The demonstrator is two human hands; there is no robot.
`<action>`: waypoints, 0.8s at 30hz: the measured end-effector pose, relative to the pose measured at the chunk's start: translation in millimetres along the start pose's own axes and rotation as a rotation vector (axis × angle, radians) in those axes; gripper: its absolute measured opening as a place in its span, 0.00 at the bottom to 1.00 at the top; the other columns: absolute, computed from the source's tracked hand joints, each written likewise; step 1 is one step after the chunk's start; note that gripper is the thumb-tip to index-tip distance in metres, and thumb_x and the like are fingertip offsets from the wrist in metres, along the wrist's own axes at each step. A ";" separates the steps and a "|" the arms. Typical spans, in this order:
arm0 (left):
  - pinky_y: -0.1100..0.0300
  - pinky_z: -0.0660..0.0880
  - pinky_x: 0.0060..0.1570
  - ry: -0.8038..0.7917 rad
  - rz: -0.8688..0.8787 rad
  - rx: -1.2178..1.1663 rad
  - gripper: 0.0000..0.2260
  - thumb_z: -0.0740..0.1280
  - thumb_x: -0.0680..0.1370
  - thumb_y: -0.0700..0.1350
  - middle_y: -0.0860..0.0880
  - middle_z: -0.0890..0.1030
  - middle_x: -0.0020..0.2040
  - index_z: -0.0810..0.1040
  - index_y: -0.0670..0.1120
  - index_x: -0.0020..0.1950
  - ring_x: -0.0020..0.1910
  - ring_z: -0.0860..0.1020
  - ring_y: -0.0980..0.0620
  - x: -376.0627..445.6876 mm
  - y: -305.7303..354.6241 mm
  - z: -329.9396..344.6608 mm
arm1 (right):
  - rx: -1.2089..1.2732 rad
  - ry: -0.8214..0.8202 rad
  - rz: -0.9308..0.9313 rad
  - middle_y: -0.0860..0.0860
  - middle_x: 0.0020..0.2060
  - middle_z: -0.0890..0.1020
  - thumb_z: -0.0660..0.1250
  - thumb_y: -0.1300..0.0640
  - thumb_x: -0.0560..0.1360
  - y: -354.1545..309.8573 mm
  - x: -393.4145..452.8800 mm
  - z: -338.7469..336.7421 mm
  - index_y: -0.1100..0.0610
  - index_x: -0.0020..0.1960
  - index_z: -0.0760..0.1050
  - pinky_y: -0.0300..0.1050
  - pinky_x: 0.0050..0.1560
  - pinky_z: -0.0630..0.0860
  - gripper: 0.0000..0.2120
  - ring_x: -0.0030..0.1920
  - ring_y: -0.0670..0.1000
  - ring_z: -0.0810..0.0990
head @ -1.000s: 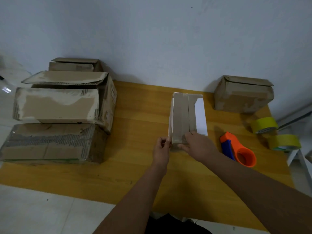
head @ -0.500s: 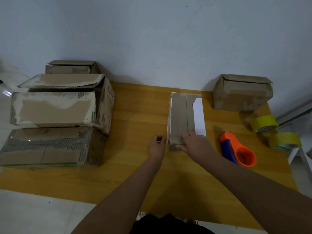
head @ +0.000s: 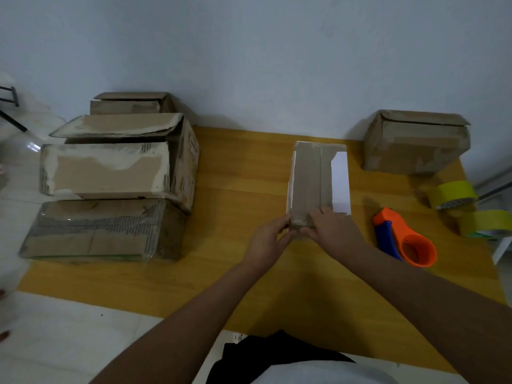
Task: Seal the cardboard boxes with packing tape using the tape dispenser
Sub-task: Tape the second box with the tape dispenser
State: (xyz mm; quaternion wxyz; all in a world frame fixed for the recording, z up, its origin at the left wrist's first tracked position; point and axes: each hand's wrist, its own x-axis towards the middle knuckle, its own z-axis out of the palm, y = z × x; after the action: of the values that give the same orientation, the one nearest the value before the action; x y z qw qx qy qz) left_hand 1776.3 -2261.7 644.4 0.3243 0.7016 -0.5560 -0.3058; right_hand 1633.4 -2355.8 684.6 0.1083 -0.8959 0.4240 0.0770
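Bare forearms, white top, black trousers

Yellow mat (head: 249,273); white floor (head: 69,342)

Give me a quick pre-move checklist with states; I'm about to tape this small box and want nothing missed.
1. Flaps of the small box closed flat: ok, centre seam visible.
2. Box steadied: ok, left hand and right hand hold its near end.
3. Tape dispenser within reach: ok, lying right of the box, untouched.
4. Dispenser loaded with tape: cannot tell.
5. A hand free to take it: not ok, both are on the box.
6. Spare tape rolls: ok, at the mat's right edge.
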 end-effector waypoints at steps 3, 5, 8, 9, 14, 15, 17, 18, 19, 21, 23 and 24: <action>0.50 0.77 0.50 -0.051 0.086 0.130 0.14 0.70 0.78 0.43 0.45 0.80 0.56 0.77 0.42 0.63 0.51 0.80 0.49 14.7 -8.4 -17.6 | 0.000 -0.004 -0.004 0.53 0.56 0.75 0.58 0.42 0.80 -1.0 -0.7 -0.8 0.54 0.63 0.69 0.42 0.48 0.75 0.19 0.51 0.51 0.78; 0.51 0.76 0.44 -0.099 0.138 0.181 0.09 0.70 0.78 0.43 0.48 0.75 0.53 0.75 0.42 0.56 0.45 0.79 0.51 22.4 -11.1 -23.2 | 0.008 -0.020 -0.008 0.53 0.56 0.75 0.58 0.42 0.79 -2.3 -0.4 -1.2 0.54 0.62 0.69 0.43 0.49 0.77 0.18 0.51 0.51 0.78; 0.52 0.73 0.38 -0.162 0.172 0.288 0.09 0.70 0.78 0.44 0.49 0.69 0.53 0.73 0.42 0.54 0.41 0.76 0.48 28.1 -12.8 -24.9 | -0.010 -0.020 -0.013 0.53 0.55 0.75 0.58 0.43 0.80 -1.2 0.0 0.4 0.54 0.61 0.69 0.43 0.48 0.77 0.17 0.50 0.51 0.78; 0.51 0.72 0.38 -0.183 0.171 0.319 0.10 0.70 0.78 0.43 0.47 0.69 0.54 0.72 0.42 0.55 0.41 0.76 0.47 29.5 -11.5 -24.4 | -0.020 -0.016 -0.010 0.52 0.55 0.75 0.58 0.43 0.80 -1.0 -0.3 1.0 0.54 0.61 0.69 0.42 0.48 0.77 0.17 0.51 0.51 0.78; 0.49 0.76 0.41 -0.215 0.098 0.343 0.18 0.72 0.76 0.47 0.49 0.67 0.61 0.70 0.45 0.60 0.45 0.77 0.48 28.8 -9.3 -19.7 | 0.092 -0.023 -0.001 0.50 0.54 0.74 0.61 0.43 0.79 0.3 -4.0 0.3 0.53 0.59 0.70 0.40 0.47 0.75 0.16 0.50 0.49 0.76; 0.50 0.77 0.41 -0.209 0.094 0.344 0.20 0.72 0.75 0.51 0.51 0.66 0.62 0.69 0.46 0.61 0.46 0.77 0.51 27.3 -11.8 -20.6 | 0.192 -0.024 -0.008 0.49 0.50 0.74 0.62 0.44 0.78 4.6 -6.9 -1.4 0.52 0.56 0.71 0.38 0.44 0.72 0.14 0.47 0.48 0.75; 0.53 0.78 0.42 -0.201 0.091 0.345 0.24 0.70 0.75 0.59 0.53 0.64 0.66 0.69 0.49 0.64 0.48 0.76 0.54 25.1 -15.4 -26.6 | 0.440 0.035 0.008 0.46 0.43 0.74 0.62 0.47 0.79 16.7 -16.5 -7.6 0.51 0.48 0.71 0.39 0.40 0.71 0.08 0.42 0.46 0.74; 0.53 0.78 0.44 -0.185 0.082 0.331 0.24 0.68 0.75 0.60 0.53 0.63 0.68 0.69 0.49 0.65 0.50 0.76 0.55 25.3 -14.5 -30.6 | 0.528 0.136 0.041 0.46 0.42 0.74 0.62 0.50 0.80 25.2 -20.6 -10.2 0.51 0.48 0.72 0.41 0.41 0.72 0.06 0.41 0.46 0.74; 0.54 0.78 0.47 -0.160 0.075 0.317 0.24 0.67 0.76 0.60 0.53 0.63 0.69 0.69 0.50 0.66 0.53 0.76 0.55 26.6 -12.4 -33.7 | 0.569 0.261 0.109 0.47 0.44 0.75 0.62 0.52 0.80 35.1 -23.0 -11.1 0.52 0.49 0.73 0.43 0.43 0.74 0.04 0.42 0.46 0.75; 0.54 0.77 0.54 -0.091 0.093 0.314 0.22 0.66 0.78 0.58 0.52 0.62 0.72 0.69 0.49 0.67 0.60 0.74 0.53 30.5 -4.2 -35.4 | 0.648 0.407 0.330 0.52 0.55 0.76 0.63 0.54 0.80 54.1 -24.2 -8.8 0.56 0.60 0.73 0.47 0.52 0.75 0.11 0.53 0.51 0.75; 0.54 0.71 0.62 0.002 0.163 0.349 0.21 0.65 0.79 0.57 0.50 0.62 0.73 0.70 0.48 0.68 0.67 0.69 0.50 37.4 9.8 -31.3 | 0.893 0.305 0.533 0.56 0.65 0.73 0.62 0.51 0.80 63.7 -24.9 -4.8 0.59 0.71 0.65 0.48 0.61 0.71 0.23 0.64 0.56 0.73; 0.53 0.68 0.66 0.040 0.201 0.385 0.22 0.65 0.79 0.57 0.48 0.62 0.74 0.70 0.48 0.69 0.70 0.67 0.49 42.4 18.7 -28.3 | 1.020 0.228 0.586 0.56 0.65 0.73 0.61 0.49 0.80 63.3 -25.2 -2.2 0.59 0.74 0.62 0.49 0.64 0.70 0.26 0.65 0.57 0.73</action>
State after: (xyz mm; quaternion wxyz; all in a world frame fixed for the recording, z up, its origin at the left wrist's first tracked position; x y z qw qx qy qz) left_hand 1796.0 -2303.2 673.4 0.2241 0.6976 -0.6646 -0.1463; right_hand 1568.5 -2376.7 684.4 0.4530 -0.5792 0.6456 -0.2062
